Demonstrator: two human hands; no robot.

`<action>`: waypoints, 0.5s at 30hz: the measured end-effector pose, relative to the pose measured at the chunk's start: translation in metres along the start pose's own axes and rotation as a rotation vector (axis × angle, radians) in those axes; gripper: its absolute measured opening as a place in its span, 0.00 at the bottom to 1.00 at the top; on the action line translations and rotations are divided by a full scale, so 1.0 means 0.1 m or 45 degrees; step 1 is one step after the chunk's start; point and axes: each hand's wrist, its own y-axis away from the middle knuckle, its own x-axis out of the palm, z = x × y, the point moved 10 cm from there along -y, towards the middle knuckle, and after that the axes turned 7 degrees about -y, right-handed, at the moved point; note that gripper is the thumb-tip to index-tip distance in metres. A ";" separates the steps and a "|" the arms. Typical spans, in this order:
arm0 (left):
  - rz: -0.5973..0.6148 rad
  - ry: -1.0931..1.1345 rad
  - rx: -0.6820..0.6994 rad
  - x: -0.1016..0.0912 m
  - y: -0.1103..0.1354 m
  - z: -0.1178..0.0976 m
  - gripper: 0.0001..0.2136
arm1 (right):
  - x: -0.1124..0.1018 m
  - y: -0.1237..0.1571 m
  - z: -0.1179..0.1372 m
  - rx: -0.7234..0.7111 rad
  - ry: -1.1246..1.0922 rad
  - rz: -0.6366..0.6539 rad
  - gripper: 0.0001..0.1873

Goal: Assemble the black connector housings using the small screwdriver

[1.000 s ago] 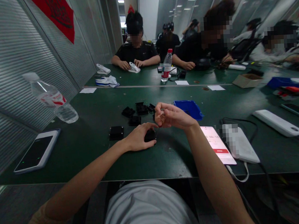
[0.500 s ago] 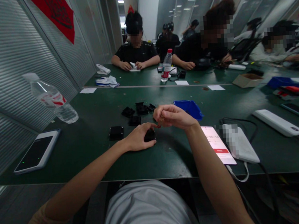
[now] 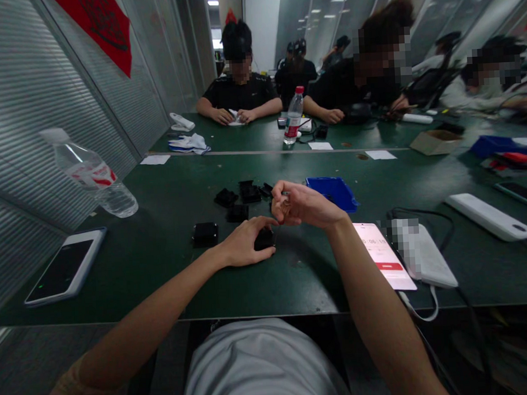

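Note:
My left hand (image 3: 243, 244) rests on the green table (image 3: 161, 267) with its fingers closed round a small black plastic part (image 3: 264, 239). My right hand (image 3: 306, 205) hovers just above and to the right of it, fingers curled in a pinch on something small that I cannot make out. A black square part (image 3: 205, 234) lies left of my left hand. Several more black parts (image 3: 244, 195) lie in a loose group behind my hands. A blue tray (image 3: 334, 192) sits right behind my right hand.
A tilted water bottle (image 3: 90, 174) and a phone (image 3: 66, 268) lie at the left. A lit phone (image 3: 383, 254), a white power bank (image 3: 421, 254) with cables and a white bar (image 3: 489, 216) lie at the right. Other people work at the far table.
My right hand dipped slightly toward the black part and has come back up a little. My left hand has stayed on the part.

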 end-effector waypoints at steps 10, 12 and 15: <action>-0.006 -0.003 0.010 0.01 0.01 0.01 0.22 | -0.04 0.02 0.04 -0.062 0.153 0.002 0.16; -0.007 -0.001 0.007 0.01 0.01 0.02 0.23 | -0.06 0.02 0.03 -0.056 0.168 -0.008 0.16; -0.003 0.009 0.007 0.02 0.01 0.03 0.23 | -0.07 0.02 0.02 -0.044 0.141 -0.018 0.16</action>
